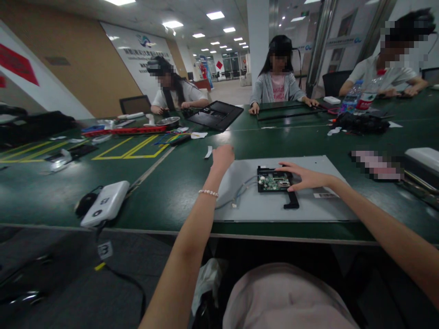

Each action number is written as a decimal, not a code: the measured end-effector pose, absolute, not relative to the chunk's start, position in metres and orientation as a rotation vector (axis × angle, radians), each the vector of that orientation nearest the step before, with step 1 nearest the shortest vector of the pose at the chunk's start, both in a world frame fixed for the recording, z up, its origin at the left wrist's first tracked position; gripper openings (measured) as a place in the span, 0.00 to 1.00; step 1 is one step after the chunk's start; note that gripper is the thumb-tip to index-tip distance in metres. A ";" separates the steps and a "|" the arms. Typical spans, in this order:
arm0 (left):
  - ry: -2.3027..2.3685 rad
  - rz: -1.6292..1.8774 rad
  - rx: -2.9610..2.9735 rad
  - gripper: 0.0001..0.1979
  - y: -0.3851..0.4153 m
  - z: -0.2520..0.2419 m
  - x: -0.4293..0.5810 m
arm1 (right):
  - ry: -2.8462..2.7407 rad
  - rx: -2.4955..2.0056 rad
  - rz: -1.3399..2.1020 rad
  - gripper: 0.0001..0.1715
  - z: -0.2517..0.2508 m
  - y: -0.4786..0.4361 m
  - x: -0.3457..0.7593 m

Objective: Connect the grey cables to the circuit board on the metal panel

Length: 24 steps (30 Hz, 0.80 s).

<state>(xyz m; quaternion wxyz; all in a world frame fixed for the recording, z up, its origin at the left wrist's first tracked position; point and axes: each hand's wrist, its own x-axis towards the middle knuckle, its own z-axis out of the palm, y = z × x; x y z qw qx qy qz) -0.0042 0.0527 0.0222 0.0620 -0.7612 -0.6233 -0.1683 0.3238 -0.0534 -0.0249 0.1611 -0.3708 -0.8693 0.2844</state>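
A flat grey panel (236,183) lies before me on the green table. On it rests a black bracket (291,201) carrying a green circuit board (274,183), with thin grey-blue wires (242,189) running off to the left. My right hand (303,177) spans the right end of the bracket, fingers at its far edge and thumb at its near edge. Past the panel's far left corner, my left hand (223,157) is closed like a fist above the table. Its fingertips are turned away, so whatever they hold is hidden. A white paper scrap (208,152) lies beside it.
A white device (105,203) with a black cable stands near the left front edge. Across the table, co-workers handle a black casing (216,115) and a dark frame (290,112). Bottles (365,98) and a black bundle (361,123) are at back right; a red strip (130,131) lies left.
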 end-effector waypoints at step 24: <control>-2.490 -0.266 -1.787 0.17 0.079 -0.006 -0.069 | -2.516 -1.051 0.817 0.43 -0.027 -0.051 0.326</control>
